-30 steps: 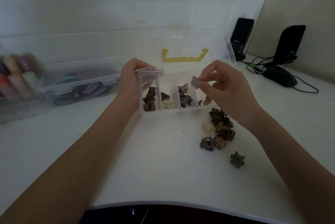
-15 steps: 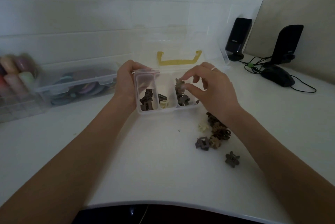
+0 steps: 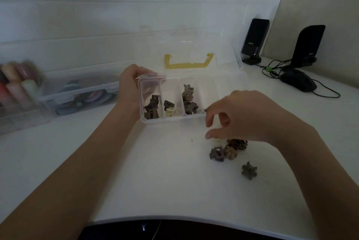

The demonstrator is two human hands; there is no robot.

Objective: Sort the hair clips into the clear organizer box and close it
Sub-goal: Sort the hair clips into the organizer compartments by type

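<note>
- A white desk (image 3: 120,171) stands against a wall of white tiles (image 3: 97,16), in dim light
- The clear organizer box (image 3: 172,121) sits on the desk near the middle, its lid (image 3: 194,45) open and leaning back toward the wall, with a yellow handle (image 3: 188,64) seen through the lid
- In the box, the first compartment from the left holds dark brown square clips (image 3: 152,108); the second holds one dark clip and one cream clip (image 3: 170,112); the third holds a heap of brown flower-shaped clips (image 3: 188,100); the next compartment is partly hidden by the right hand
- The left hand (image 3: 129,86) grips the left end of the box, with the thumb curled over the top corner
- The right hand (image 3: 244,115) hovers just in front of the box's right part and above the loose clips, with fingers bent downward and apart from the thumb; it holds nothing that I can see
- Loose hair clips lie on the desk below the right hand: a cream one (image 3: 215,140) at the thumb tip, a dark brown pile (image 3: 238,143), a grey-brown square clip (image 3: 216,154) touching a tan flower clip (image 3: 231,152), and one grey flower clip (image 3: 249,170) lying apart, nearer to the person
- On the left there is a closed clear storage case (image 3: 81,92) with round colourful things inside, and beside it blurred coloured bottles (image 3: 17,82)
- On the right stand two black speakers (image 3: 255,40) and a black computer mouse (image 3: 298,82) with cables
</note>
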